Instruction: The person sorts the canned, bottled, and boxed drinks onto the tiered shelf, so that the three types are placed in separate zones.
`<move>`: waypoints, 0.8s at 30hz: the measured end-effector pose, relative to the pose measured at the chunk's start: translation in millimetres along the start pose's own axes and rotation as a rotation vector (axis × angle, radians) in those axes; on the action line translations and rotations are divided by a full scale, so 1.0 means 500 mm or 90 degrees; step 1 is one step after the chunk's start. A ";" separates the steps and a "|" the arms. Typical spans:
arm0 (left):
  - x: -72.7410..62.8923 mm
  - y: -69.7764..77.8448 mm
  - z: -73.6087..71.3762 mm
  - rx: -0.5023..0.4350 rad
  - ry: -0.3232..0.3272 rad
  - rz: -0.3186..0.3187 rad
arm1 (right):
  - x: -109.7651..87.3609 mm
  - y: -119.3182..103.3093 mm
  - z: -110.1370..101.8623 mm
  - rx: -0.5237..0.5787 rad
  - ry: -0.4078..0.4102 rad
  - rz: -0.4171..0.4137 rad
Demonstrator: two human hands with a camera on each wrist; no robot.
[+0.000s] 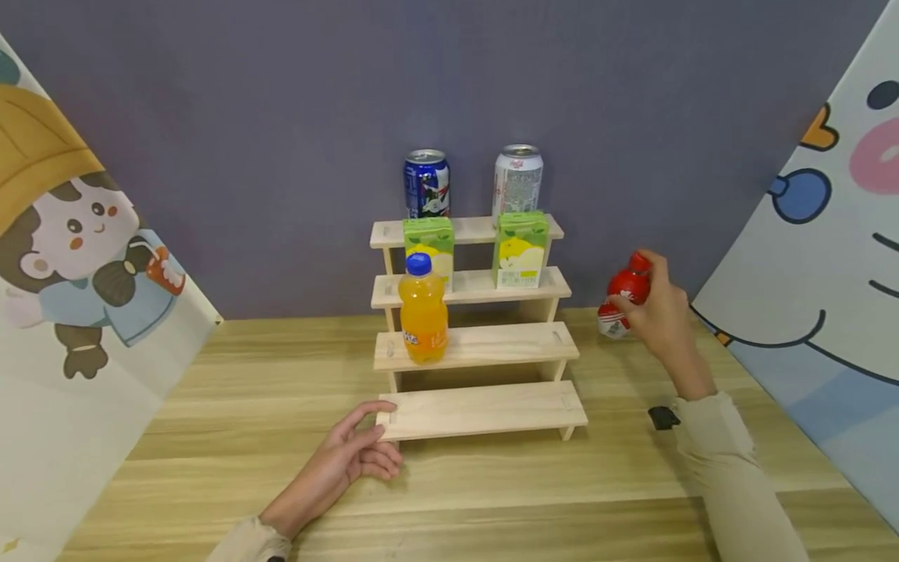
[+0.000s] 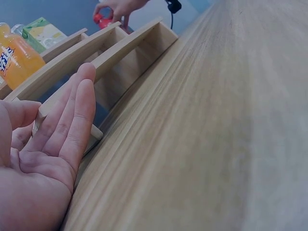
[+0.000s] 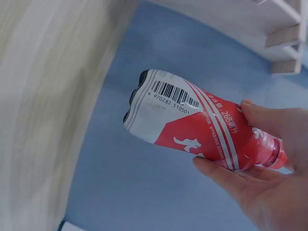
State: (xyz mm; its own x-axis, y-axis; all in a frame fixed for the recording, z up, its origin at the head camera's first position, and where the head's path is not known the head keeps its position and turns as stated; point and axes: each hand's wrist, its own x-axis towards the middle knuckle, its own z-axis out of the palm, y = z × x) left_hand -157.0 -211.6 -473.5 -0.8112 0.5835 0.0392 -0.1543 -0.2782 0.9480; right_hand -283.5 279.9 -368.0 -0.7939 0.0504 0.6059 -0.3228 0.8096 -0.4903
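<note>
A wooden four-step display rack [image 1: 485, 410] stands on the table. My left hand [image 1: 351, 453] holds the left end of its lowest step, thumb and fingers at the corner; in the left wrist view several fingers [image 2: 77, 115] reach out fairly straight beside the board. To the right of the rack, my right hand [image 1: 660, 312] grips a red-capped drink bottle [image 1: 627, 293] around its upper part. The right wrist view shows the bottle [image 3: 192, 120] tilted, its red and white label and barcode visible, its base off the table.
An orange soda bottle [image 1: 424, 316] stands on the second step from the bottom, at left. Two green juice boxes [image 1: 521, 250] stand one step higher. A blue can [image 1: 427, 185] and a white can [image 1: 518, 183] are on top. A black object [image 1: 662, 418] lies near the right sleeve.
</note>
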 end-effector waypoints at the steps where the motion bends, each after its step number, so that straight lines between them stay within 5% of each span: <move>1: -0.001 -0.001 0.000 -0.002 0.000 -0.001 | -0.001 -0.008 0.000 0.000 -0.001 -0.005; 13: 0.003 0.000 0.000 -0.002 -0.004 0.008 | -0.002 -0.077 -0.017 -0.001 0.092 -0.142; 24: -0.001 -0.002 0.000 0.001 -0.003 0.005 | -0.012 -0.144 -0.050 0.008 0.101 -0.162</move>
State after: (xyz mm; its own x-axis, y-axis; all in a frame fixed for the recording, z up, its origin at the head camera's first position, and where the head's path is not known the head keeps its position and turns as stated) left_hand -156.3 -211.5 -474.4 -0.8095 0.5850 0.0490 -0.1466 -0.2823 0.9481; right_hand -242.4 236.1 -320.6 -0.5963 -0.0616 0.8004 -0.5082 0.8008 -0.3170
